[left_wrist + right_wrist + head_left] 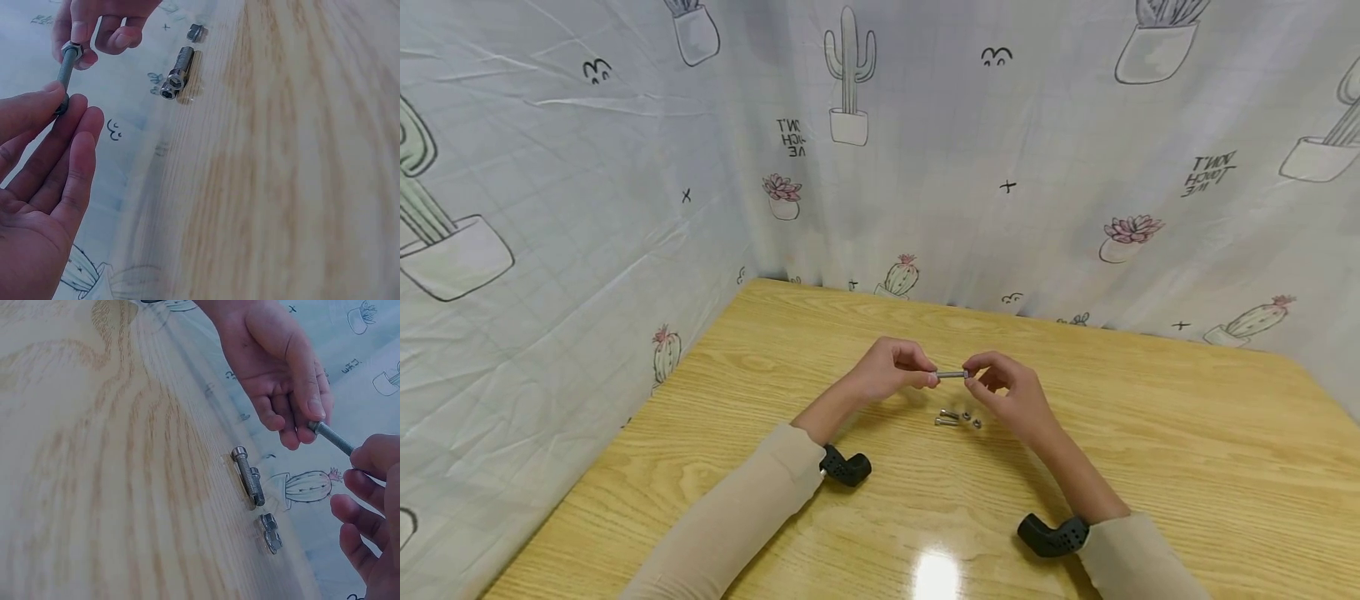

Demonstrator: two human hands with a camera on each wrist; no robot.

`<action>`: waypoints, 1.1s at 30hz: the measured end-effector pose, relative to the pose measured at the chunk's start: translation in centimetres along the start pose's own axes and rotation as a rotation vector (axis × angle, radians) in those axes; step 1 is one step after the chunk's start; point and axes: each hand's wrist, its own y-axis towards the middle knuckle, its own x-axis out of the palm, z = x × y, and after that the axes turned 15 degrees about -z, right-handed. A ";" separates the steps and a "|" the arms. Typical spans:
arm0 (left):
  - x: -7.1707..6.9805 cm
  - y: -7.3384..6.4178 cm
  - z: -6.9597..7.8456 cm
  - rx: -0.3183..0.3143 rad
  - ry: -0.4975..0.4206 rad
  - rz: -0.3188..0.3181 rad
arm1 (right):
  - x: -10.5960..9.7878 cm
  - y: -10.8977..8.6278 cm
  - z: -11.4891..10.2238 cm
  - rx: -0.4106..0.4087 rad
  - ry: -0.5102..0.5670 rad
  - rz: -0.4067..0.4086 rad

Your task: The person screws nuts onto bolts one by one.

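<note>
A steel bolt point(951, 375) is held above the table, lying roughly level between both hands. My left hand point(891, 371) pinches its head end between thumb and fingers. At the other end, the thumb and fingers of my right hand point(1011, 396) pinch a hex nut point(73, 51) that sits on the bolt's tip. In the right wrist view, the right fingertips cover that nut, while the threaded shank point(335, 439) shows between the hands. Below them on the table lie two socket-head bolts point(247, 478) side by side, with two loose nuts point(271, 533) to their right.
The wood-grain table point(820, 533) runs out under both forearms. A pale curtain point(940, 150) printed with cacti hangs behind it and along the left side. Black wrist mounts point(1052, 537) jut out from both sleeves.
</note>
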 end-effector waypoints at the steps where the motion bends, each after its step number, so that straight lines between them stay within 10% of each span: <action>1: 0.0 0.0 0.0 0.002 0.003 -0.001 | 0.0 0.0 0.0 0.002 0.002 0.001; 11: 0.2 0.1 -0.2 0.008 -0.005 -0.005 | -0.5 -0.5 -4.0 0.089 -0.026 -0.026; 33: 0.8 -0.5 -0.2 0.023 -0.034 -0.039 | -0.1 -1.2 -4.2 0.075 0.064 -0.057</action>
